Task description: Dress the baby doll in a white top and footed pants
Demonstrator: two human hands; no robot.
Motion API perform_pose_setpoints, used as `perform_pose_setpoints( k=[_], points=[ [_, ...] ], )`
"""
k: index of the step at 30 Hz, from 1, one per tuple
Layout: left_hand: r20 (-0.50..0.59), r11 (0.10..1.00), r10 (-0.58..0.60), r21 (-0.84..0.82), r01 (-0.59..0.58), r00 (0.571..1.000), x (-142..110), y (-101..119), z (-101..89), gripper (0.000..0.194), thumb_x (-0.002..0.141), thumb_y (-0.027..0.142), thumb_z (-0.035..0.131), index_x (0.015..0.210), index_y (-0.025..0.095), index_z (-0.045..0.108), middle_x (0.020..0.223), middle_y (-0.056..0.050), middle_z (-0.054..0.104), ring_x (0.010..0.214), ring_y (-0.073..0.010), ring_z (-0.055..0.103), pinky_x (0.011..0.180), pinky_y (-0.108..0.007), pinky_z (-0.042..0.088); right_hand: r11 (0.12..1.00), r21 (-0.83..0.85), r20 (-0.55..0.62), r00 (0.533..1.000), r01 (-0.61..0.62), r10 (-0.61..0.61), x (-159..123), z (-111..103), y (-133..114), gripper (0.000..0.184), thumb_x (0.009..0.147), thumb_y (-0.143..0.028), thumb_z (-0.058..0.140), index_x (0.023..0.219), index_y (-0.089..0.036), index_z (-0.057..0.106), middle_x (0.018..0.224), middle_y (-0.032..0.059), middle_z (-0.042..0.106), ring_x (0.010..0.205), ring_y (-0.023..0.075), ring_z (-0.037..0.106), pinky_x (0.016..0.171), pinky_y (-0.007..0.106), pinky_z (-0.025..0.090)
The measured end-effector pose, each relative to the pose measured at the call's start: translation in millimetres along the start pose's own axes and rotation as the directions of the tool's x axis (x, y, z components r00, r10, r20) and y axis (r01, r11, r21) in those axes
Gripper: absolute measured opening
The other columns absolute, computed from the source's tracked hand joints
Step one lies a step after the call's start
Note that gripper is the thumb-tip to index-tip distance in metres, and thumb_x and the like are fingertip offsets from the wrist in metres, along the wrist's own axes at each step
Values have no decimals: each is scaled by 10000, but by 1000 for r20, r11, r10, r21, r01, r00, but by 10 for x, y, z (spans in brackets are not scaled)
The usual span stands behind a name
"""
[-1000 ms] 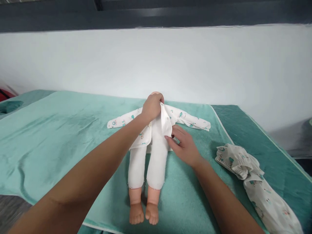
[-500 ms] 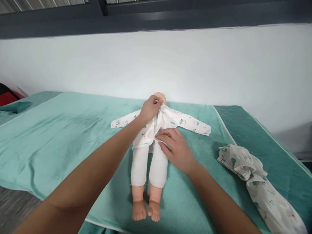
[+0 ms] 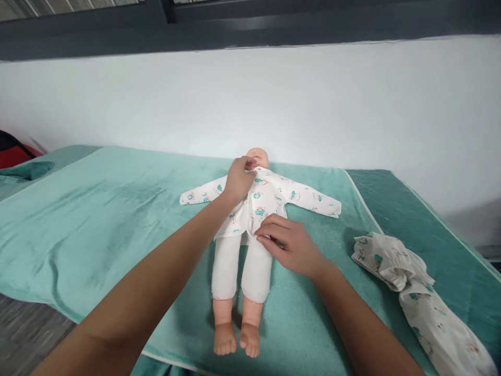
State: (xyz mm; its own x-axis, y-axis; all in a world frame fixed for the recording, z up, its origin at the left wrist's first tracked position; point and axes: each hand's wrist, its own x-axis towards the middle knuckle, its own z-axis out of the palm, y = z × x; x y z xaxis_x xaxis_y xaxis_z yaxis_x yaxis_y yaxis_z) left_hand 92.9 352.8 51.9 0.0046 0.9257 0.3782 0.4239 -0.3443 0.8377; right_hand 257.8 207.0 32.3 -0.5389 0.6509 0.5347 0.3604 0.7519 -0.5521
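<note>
The doll [image 3: 256,279] lies on the blanket [image 3: 113,214], head toward its far edge. The right hand [image 3: 291,244] pinches the shirt [image 3: 266,196] at the hem; the left hand [image 3: 239,178] is at the collar, its grip unclear. The step seems to be drawing the fronts together; the next move calls for even edges.

A plain white wall [image 3: 250,104] rises on the far side, brightest near its middle and shaded toward the right. Above it runs a dark grey window frame [image 3: 293,31], with a ribbed, greyish pane [image 3: 78,6] at far left. A light teal plush cover [image 3: 97,209] spreads over the surface, bordered at right by a darker teal band [image 3: 385,201] beyond pale piping [image 3: 364,201]. Grey, streaked flooring [image 3: 27,324] shows at near left.
</note>
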Motion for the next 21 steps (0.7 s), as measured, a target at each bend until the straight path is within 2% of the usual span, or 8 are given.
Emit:
perform_pose_setpoints(
  k=[2, 5, 8, 11, 14, 16, 17, 21],
  points=[
    [28, 990, 88, 111, -91, 996, -105, 21, -38, 347, 842, 95, 517, 1157, 186, 630, 1340, -113, 597, 1242, -206, 578, 1109, -382, 448, 996, 90, -32, 999, -22, 25, 1, -24, -3, 156, 1001, -229, 534, 1056, -248, 678, 978, 39, 696, 854, 158, 632, 717, 300, 487],
    [180, 957, 184, 191, -217, 966, -338, 76, -136, 400, 879, 117, 473, 1220, 216, 656, 1513, -82, 511, 1428, -218, 446, 1225, -424, 339, 983, 159, -104, 989, -89, 106, 18, -37, 2, 145, 1002, -270, 548, 987, -238, 688, 934, 38, 699, 821, 157, 624, 698, 300, 468],
    [253, 969, 143, 161, -187, 957, -622, 100, -274, 406, 903, 162, 458, 1231, 239, 685, 1577, -43, 461, 1474, -208, 403, 1258, -423, 303, 947, 215, -64, 964, -238, 257, 37, -28, 26, 274, 990, -379, 569, 795, -216, 671, 769, 21, 656, 697, 147, 578, 641, 293, 439],
    [234, 985, 97, 116, -127, 967, -902, 28, -418, 411, 929, 239, 473, 1287, 268, 673, 1606, -22, 423, 1508, -210, 353, 1278, -438, 269, 820, 390, -15, 887, -419, 461, 43, -13, 85, 420, 962, -519, 573, 689, -203, 621, 606, -7, 572, 543, 123, 504, 537, 271, 397],
    [181, 997, 59, 36, -67, 982, -1123, -149, -536, 422, 954, 328, 493, 1354, 306, 627, 1619, 3, 402, 1523, -207, 323, 1289, -444, 241, 724, 473, -151, 764, -501, 628, 31, -18, 227, 482, 929, -594, 579, 636, -211, 572, 551, -11, 535, 510, 124, 482, 521, 272, 400],
    [114, 999, 8, -40, -3, 993, -1219, -286, -591, 412, 961, 373, 503, 1351, 310, 622, 1613, 1, 411, 1513, -214, 339, 1276, -435, 268, 729, 414, -273, 689, -545, 671, 15, -37, 360, 482, 917, -596, 585, 620, -218, 555, 560, -6, 541, 546, 138, 503, 562, 283, 428],
    [81, 996, -33, -84, 40, 996, -1252, -345, -611, 409, 961, 394, 510, 1343, 302, 622, 1593, -14, 439, 1492, -222, 373, 1256, -430, 305, 730, 362, -291, 673, -580, 680, 5, -50, 425, 476, 919, -590, 579, 620, -220, 555, 573, -2, 554, 566, 146, 521, 583, 291, 438],
    [27, 950, -237, -204, 237, 971, -1319, -452, -648, 439, 949, 493, 533, 1312, 260, 608, 1326, -76, 646, 1202, -239, 605, 1056, -397, 488, 716, 15, -147, 707, -697, 692, -28, -85, 577, 479, 965, -537, 476, 612, -224, 564, 628, 20, 642, 611, 180, 577, 626, 322, 422]
  ],
)
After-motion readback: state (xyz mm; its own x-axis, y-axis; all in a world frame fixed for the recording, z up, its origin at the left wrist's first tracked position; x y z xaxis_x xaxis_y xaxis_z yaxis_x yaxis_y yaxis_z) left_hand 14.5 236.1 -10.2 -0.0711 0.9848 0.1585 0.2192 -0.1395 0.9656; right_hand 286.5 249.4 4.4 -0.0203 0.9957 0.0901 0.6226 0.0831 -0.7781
